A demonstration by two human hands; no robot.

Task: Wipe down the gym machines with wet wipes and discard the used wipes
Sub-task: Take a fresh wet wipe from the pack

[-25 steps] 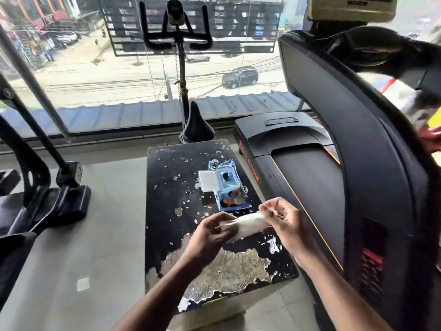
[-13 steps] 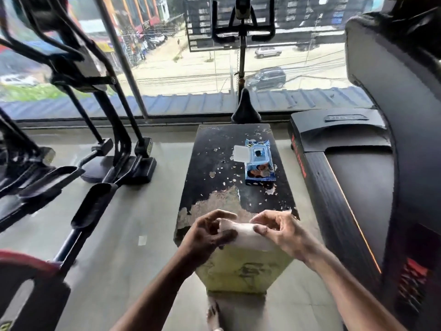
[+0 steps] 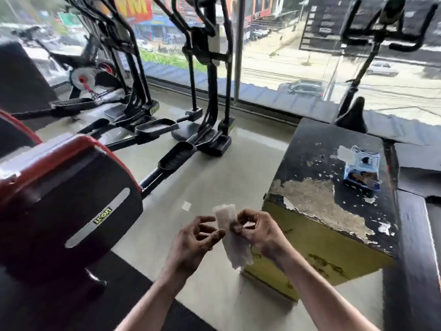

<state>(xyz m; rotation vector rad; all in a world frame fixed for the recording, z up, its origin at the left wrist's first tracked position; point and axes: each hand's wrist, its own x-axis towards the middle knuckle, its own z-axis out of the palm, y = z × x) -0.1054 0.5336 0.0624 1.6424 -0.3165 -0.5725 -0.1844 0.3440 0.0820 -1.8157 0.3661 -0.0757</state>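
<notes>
Wipe point(image 3: 230, 237) being unfolded, pinched between left hand point(image 3: 194, 242) and right hand point(image 3: 259, 231), beside table point(image 3: 317, 163); next, reaching machine point(image 3: 69, 194).

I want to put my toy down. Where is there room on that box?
The peeling black box top is bare left of the blue wet-wipe pack, and near its front edge. The right side by the pack is crowded.
</notes>
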